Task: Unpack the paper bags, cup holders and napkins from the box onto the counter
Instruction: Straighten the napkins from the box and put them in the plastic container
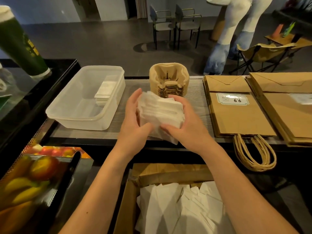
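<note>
Both hands hold a thick stack of white napkins (160, 112) just above the counter's middle. My left hand (135, 125) grips its left side and my right hand (187, 125) its right side. Behind the stack stands a pile of brown pulp cup holders (168, 78). Two piles of flat brown paper bags (236, 112) lie on the counter at the right, their twisted handles hanging over the front edge. Below me the open cardboard box (130, 196) holds more white napkins (185, 208).
A clear plastic tub (67, 114) with a few white napkins inside sits left of my hands. A large green cup (18, 43) stands at the far left. Fruit pictures (30, 174) show at the lower left. A person stands beyond the counter near chairs.
</note>
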Demonstrator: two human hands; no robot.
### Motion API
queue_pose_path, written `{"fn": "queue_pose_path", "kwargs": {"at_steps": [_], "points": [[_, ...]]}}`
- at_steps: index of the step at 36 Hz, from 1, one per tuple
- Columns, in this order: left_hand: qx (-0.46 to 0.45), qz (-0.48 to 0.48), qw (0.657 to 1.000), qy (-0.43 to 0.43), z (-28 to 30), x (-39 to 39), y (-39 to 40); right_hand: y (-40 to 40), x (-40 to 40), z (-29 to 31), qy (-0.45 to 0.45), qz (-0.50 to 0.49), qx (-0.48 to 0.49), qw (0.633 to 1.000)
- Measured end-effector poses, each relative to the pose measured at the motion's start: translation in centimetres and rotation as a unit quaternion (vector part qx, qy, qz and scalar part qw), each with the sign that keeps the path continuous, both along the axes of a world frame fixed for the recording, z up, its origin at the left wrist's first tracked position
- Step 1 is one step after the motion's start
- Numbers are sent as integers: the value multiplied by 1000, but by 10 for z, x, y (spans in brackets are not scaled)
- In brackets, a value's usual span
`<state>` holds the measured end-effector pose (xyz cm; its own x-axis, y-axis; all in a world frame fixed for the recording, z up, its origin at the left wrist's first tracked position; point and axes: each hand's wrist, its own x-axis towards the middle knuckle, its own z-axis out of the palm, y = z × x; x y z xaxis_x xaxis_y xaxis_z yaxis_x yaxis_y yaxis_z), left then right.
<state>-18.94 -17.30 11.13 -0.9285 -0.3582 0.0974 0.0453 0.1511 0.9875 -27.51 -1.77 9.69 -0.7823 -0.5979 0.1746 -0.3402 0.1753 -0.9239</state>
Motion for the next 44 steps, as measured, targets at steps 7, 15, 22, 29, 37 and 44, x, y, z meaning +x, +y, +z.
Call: {"fn": "queue_pose_path", "kwargs": {"at_steps": [7, 15, 22, 29, 37, 44], "points": [[-273, 31, 961, 26, -6, 1, 2, 2, -2, -2, 106, -12, 16, 994], [-388, 86, 918, -16, -16, 1, -1, 4, 2, -8, 178, -23, 38, 983], [-415, 44, 908, -16, -15, 1, -3, 2, 3, -9, 220, -13, 68, 973], [-421, 70, 904, -7, -23, 0, -6, 1, 3, -15, 246, -45, 44, 967], [-383, 93, 919, -10, -23, 0, -9, 2, 8, -10, 184, -59, 32, 981], [-238, 105, 965, 4, -10, -3, -16, 7, 3, -5, 151, -22, 8, 988]]}}
